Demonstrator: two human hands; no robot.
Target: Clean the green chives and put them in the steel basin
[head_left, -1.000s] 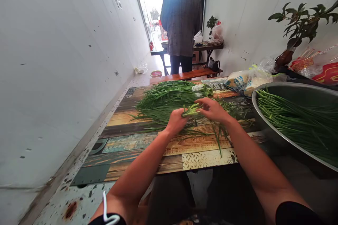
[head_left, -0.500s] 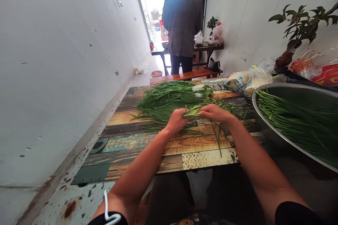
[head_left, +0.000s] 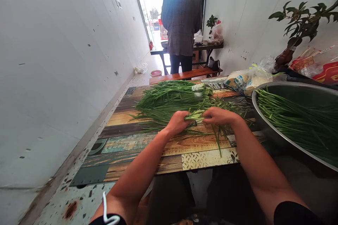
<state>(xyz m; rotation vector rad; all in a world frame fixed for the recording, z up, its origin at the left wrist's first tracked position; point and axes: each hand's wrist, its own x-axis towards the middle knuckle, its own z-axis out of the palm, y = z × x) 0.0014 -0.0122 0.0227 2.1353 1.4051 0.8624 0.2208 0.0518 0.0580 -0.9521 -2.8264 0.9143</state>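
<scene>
My left hand [head_left: 179, 122] is wrapped round a small bunch of garlic chives [head_left: 195, 115], pale stem ends pointing right. At those ends, the fingers of my right hand [head_left: 218, 116] are pinched together on the chives; the fingertips are partly hidden. Long green leaves trail left from my left hand over the table. Just beyond lies a larger pile of chives [head_left: 166, 93], with white bands [head_left: 198, 88] round the stems at its right end. Loose trimmings [head_left: 235, 104] are scattered behind and beside my right hand.
A large metal basin [head_left: 280, 132] with long chives stands at the right. Behind it are plastic-wrapped packages [head_left: 239, 79] and a potted plant [head_left: 298, 24]. Beyond the wood-patterned table [head_left: 126, 144] is a bench [head_left: 185, 75]; a person [head_left: 182, 21] stands with their back to me.
My right hand has moved slightly down and right, its fingers curling more at the stem ends. My left hand keeps its hold on the bunch, nearly in place.
</scene>
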